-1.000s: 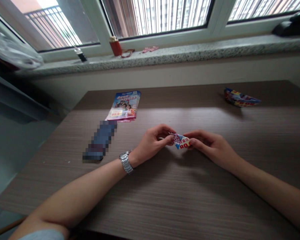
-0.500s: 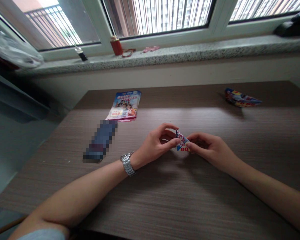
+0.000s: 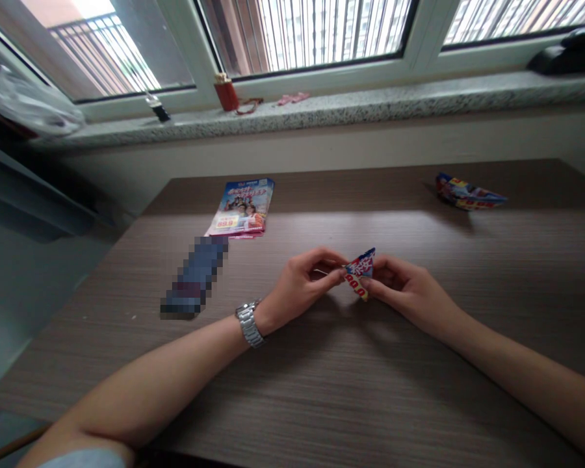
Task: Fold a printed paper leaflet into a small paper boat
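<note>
Between my two hands, above the table, is a small folded paper [image 3: 361, 272] printed in blue, red and yellow. My left hand [image 3: 316, 272] pinches its left corner between thumb and fingers; a silver watch [image 3: 249, 323] is on that wrist. On the other side, my right hand [image 3: 403, 283] grips the right edge with thumb and index finger. The paper's pointed tip stands up toward the upper right. Fingers hide its back. Farther off at the right lies a folded paper boat [image 3: 469, 194] with similar print.
A stack of printed flyers [image 3: 244, 208] lies toward the back left of the brown table [image 3: 292, 383]. Nearer me is a pixelated dark object [image 3: 195, 279]. On the stone windowsill [image 3: 370, 104] stand a red container [image 3: 226, 94] and a small black-and-clear item [image 3: 158, 109].
The folded paper has been turned in my fingers, so its tip now points to the upper right and more of its printed face shows. My hands stay nearly in place.
</note>
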Action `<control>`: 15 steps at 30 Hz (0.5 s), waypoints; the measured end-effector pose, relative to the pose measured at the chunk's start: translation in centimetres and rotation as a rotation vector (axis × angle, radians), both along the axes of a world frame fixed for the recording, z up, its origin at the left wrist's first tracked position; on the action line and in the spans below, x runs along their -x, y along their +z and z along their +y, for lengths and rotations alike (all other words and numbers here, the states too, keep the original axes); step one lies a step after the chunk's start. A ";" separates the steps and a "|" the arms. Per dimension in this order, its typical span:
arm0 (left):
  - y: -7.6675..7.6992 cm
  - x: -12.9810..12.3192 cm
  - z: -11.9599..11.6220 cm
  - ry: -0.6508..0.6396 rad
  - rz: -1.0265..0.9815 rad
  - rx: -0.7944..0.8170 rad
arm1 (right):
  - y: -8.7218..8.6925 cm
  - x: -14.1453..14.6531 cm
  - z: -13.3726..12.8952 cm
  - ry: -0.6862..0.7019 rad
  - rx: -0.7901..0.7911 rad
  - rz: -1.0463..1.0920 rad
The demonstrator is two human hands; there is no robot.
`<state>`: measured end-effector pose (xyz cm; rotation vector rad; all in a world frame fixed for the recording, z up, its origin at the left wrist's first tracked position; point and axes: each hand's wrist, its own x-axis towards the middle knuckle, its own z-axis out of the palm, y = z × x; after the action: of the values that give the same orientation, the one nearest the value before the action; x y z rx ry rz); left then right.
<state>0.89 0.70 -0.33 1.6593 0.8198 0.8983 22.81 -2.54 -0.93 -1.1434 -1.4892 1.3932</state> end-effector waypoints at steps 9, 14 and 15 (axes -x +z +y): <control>0.2 0.4 0.2 0.005 0.143 -0.177 | 0.9 -0.2 0.0 -0.096 0.004 -0.114; 0.4 0.3 0.1 -0.006 0.149 -0.217 | 0.6 -0.4 0.0 -0.106 0.030 -0.110; 0.5 0.3 0.0 -0.012 0.144 -0.217 | 0.5 -0.4 0.0 -0.114 0.033 -0.106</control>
<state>0.58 0.70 0.16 1.9339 0.8321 0.8920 23.22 -2.52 -0.40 -1.3202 -1.4546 1.3013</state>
